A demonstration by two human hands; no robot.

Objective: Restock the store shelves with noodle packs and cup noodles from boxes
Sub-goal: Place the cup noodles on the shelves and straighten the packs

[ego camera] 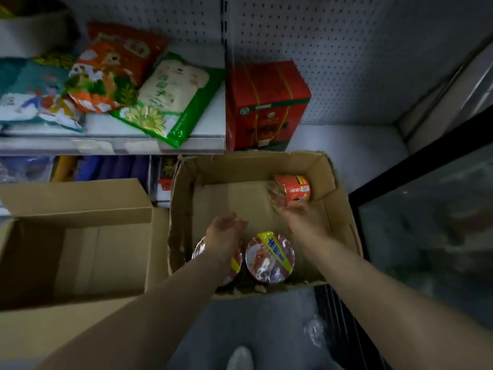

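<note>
Both your hands are down inside the open box (330, 166), and the step in hand looks like picking up the tipped cup (290, 192) lying on its side in the far right corner. Your right hand (302, 216) is at its lid end, fingers spread and just touching or about to touch it, gripping nothing yet; blur makes actual contact hard to judge. Your left hand (226, 228) hovers mid-box with its fingers apart and relaxed, holding nothing. To do this well, wrap the right fingers around the cup's body rather than pressing the foil lid, which would likely dent, and turn it upright as you lift. Use the free left hand for one of the near cups so you carry two per trip. Count: three cups in this box, one tipped at the back and two upright at the near edge, a clear one (270, 256) and one partly hidden (234, 263) under your left forearm. There are two cardboard boxes; the left box (80, 201) shows nothing inside. On the shelf (112, 145) above lie three snack bags, with one red carton (266, 105) beside them.
</note>
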